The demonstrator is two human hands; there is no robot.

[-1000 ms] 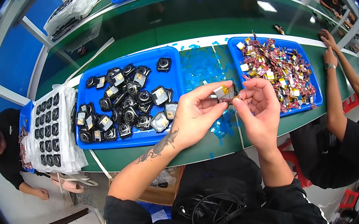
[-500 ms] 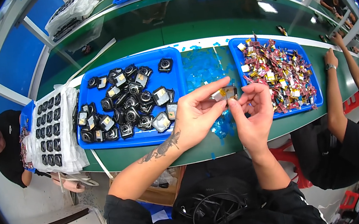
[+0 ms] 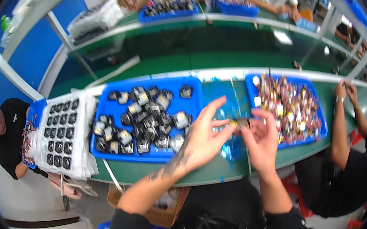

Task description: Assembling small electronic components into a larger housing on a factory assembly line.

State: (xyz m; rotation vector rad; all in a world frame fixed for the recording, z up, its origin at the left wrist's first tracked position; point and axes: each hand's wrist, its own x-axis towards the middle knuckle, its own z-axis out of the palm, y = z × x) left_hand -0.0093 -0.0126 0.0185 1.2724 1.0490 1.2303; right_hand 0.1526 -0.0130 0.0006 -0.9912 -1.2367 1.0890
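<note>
Both of my hands are raised over the bench between two blue trays. My left hand pinches one end of a small battery-like part between thumb and fingers, its index finger stretched out above. At the other end, the fingertips of my right hand grip the same part. It looks yellowish and silver with a dark edge; blur hides finer detail. Black square watch-like cases are heaped in the left blue tray. Small batteries with reddish circuit pieces fill the right blue tray.
Blue film scraps lie on the green bench between the trays. A white tray of black cases stands at the left. Co-workers sit left, right and across; a white-edged conveyor runs beyond the bench. A cardboard box sits below.
The head view has tilted up, so the bench appears lower and people across show more. My hands stay together on the small part, which has turned slightly.
</note>
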